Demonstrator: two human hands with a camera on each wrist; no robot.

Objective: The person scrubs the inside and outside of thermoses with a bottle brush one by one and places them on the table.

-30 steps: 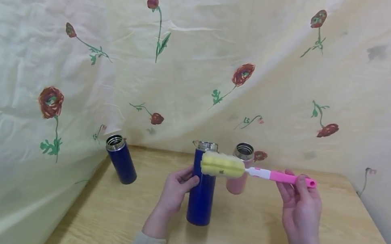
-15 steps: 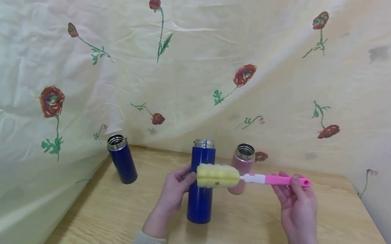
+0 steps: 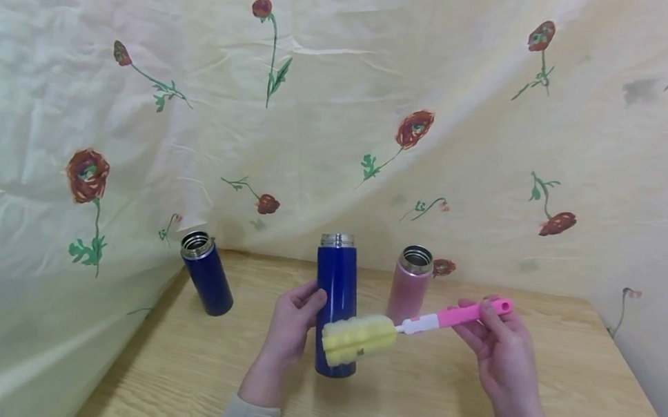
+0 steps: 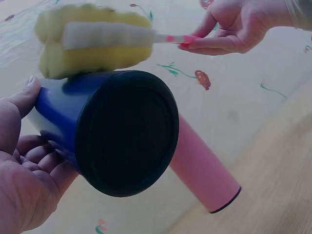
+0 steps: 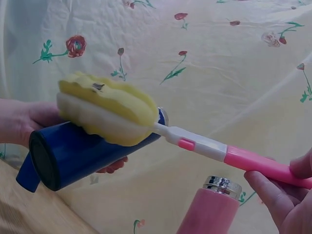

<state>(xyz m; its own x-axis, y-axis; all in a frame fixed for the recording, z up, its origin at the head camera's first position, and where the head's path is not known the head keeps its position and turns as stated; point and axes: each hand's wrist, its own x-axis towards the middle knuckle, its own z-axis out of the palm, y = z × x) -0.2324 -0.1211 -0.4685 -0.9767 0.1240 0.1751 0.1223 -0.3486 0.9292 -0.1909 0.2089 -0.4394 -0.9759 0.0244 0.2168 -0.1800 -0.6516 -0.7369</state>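
A tall blue bottle [image 3: 338, 280] with a bare steel neck is gripped by my left hand [image 3: 288, 328], thumb on its near side; it leans slightly left. The left wrist view shows its dark base [image 4: 129, 134] raised off the table. With my right hand [image 3: 507, 351] I pinch the pink handle [image 3: 465, 315] of a bottle brush. Its yellow and white sponge head [image 3: 359, 340] lies across the lower front of the blue bottle, and in the right wrist view it overlaps the bottle's side [image 5: 78, 156].
A pink bottle [image 3: 409, 289] without a lid stands behind, between my hands. Another open blue bottle [image 3: 208, 275], shorter, stands at the far left. Flowered cloth [image 3: 318, 130] hangs along the back and left of the wooden table [image 3: 410, 406].
The brush head has moved down along the blue bottle, and the brush now slants, handle end higher. The blue bottle has tilted and shifted a little left with my left hand.
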